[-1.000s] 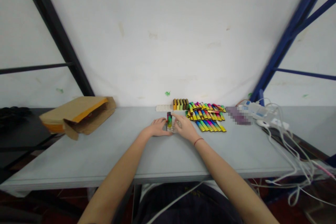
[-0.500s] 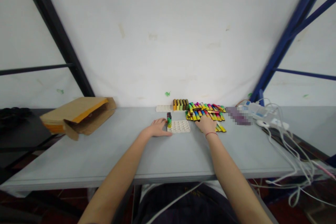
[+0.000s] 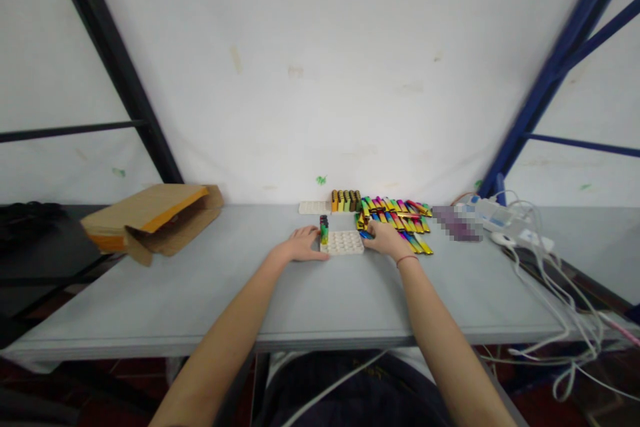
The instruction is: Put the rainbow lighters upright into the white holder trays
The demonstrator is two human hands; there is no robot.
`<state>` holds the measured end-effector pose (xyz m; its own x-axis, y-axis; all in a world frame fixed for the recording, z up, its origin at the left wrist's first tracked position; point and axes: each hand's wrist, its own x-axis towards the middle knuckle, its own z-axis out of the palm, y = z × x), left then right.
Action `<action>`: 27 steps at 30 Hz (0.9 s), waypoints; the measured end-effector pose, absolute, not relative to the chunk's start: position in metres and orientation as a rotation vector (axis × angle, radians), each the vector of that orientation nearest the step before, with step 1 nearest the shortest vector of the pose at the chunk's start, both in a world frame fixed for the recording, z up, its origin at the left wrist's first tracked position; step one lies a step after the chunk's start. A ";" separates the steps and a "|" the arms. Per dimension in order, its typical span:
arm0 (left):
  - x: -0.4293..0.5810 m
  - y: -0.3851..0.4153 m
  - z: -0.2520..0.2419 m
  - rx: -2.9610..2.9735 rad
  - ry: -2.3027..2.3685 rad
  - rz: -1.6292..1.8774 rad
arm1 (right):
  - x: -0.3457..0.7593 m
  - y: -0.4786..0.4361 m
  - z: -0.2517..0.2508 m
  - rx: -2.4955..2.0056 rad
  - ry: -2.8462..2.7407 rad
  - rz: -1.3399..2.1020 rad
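A white tray [image 3: 345, 243] with rows of round holes lies in front of me. A short row of upright lighters [image 3: 325, 232], green and yellow with dark tops, stands along its left end. My left hand [image 3: 303, 245] is wrapped round that end, thumb at the near corner and fingers behind. Just off the tray's right edge, my right hand [image 3: 384, 240] is closed on a shiny lighter [image 3: 367, 235] whose blue end shows; the rest is hidden by the fingers. Several metallic rainbow-coloured lighters [image 3: 400, 219] lie in rows beyond and beside this hand.
Against the wall stand a block of upright lighters [image 3: 345, 200] and a second white tray [image 3: 315, 207]. An open cardboard box [image 3: 150, 217] lies at the left. On the right are a blurred purple item [image 3: 456, 224], a power strip [image 3: 493, 210] and tangled white cables [image 3: 555, 293].
My right hand has drawn back left from the rows of lighters toward the tray, a lighter now in its fingers. My left hand stays at the tray's left end.
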<state>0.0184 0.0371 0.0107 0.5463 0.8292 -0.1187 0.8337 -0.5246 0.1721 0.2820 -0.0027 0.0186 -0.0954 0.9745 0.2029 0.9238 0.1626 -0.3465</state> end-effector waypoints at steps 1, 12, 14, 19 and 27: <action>0.018 0.037 0.010 2.576 1.405 -0.032 | 0.283 0.000 0.016 -1.711 -2.032 0.206; 0.017 0.041 0.007 2.598 1.395 -0.025 | 0.274 0.007 0.011 -1.202 -1.459 0.826; 0.017 0.041 0.007 2.598 1.384 -0.016 | 0.273 0.009 0.012 -1.175 -1.368 0.962; 0.016 0.040 0.008 2.592 1.374 -0.007 | 0.268 0.012 0.016 -1.118 -1.104 1.249; 0.016 0.040 0.008 2.595 1.380 -0.015 | 0.272 0.008 0.022 -1.058 -0.727 1.228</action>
